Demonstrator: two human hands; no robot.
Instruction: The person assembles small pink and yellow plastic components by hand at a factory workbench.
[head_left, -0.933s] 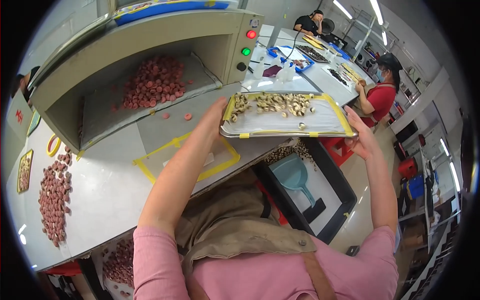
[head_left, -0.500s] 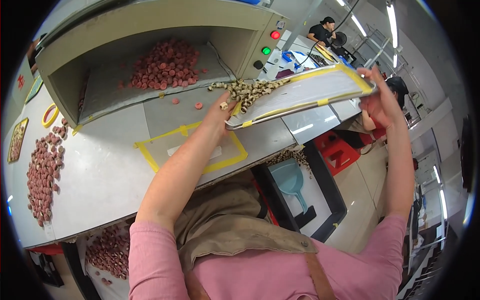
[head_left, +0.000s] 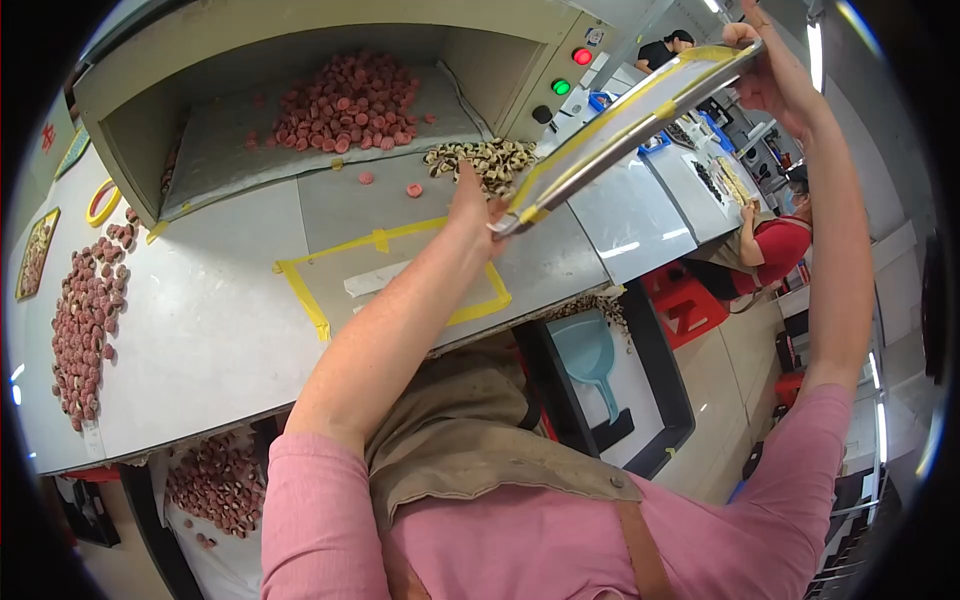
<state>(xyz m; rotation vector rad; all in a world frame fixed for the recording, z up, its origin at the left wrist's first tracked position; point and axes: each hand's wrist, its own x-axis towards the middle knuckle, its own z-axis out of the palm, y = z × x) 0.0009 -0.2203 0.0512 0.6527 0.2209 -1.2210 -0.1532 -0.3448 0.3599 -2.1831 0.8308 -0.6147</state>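
A shallow rectangular tray (head_left: 640, 98) with a metal rim and yellow tape along its edges is tipped steeply, its right end high. My right hand (head_left: 785, 85) grips the raised end, some fingers sticking out. My left hand (head_left: 472, 208) is closed on the low end, close above the table, thumb pointing up. Against that low end, small dark-and-cream pieces (head_left: 485, 160) lie in a heap on the table by the opening of a beige box-shaped machine (head_left: 330, 30). Inside the machine is a pile of pink round pieces (head_left: 345, 105); two loose pink pieces lie in front.
More reddish pieces (head_left: 80, 345) spread along the table's left, near a yellow tape roll (head_left: 102, 202). A yellow tape outline (head_left: 320, 310) marks the tabletop. Below are a blue dustpan (head_left: 585, 350) in a black-edged bin and a red stool (head_left: 688, 305). Co-workers (head_left: 780, 245) sit at right.
My right hand has lifted its end of the tray, tilting it more steeply. The dark-and-cream pieces have slid off the tray onto the table.
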